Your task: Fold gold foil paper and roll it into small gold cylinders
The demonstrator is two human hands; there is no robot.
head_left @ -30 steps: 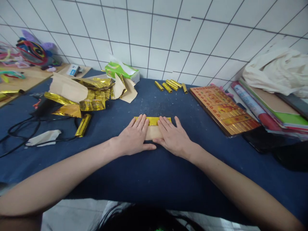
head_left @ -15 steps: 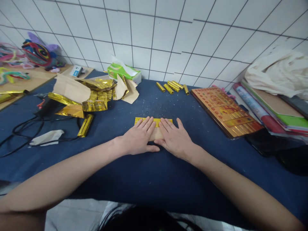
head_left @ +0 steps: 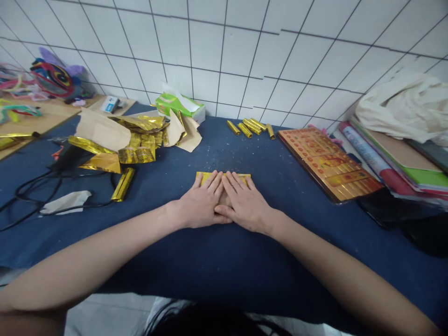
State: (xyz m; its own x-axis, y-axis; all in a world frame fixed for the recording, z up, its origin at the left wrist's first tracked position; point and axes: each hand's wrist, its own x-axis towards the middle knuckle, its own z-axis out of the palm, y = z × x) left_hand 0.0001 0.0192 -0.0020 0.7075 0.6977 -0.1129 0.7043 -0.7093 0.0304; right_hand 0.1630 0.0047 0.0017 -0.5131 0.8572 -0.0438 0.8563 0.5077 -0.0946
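Well beyond gold-edged paper [head_left: 224,199], tissue [head_left: 178,99] in 1 green box [head_left: 168,102].

Left forearm [head_left: 119,245] and right forearm [head_left: 336,262] are angled in from the sides, upside-down-V style. Left hand [head_left: 200,203] and right hand [head_left: 248,203] are laid flat, palms down, fingers [head_left: 229,186] pointed away and tips set close together; thumbs [head_left: 226,211] seem overlapped, though it's kinda blurry.

Bare, slender forearms [head_left: 133,243] run into bare hands [head_left: 200,204], loose hair strands [head_left: 161,316] showing below.
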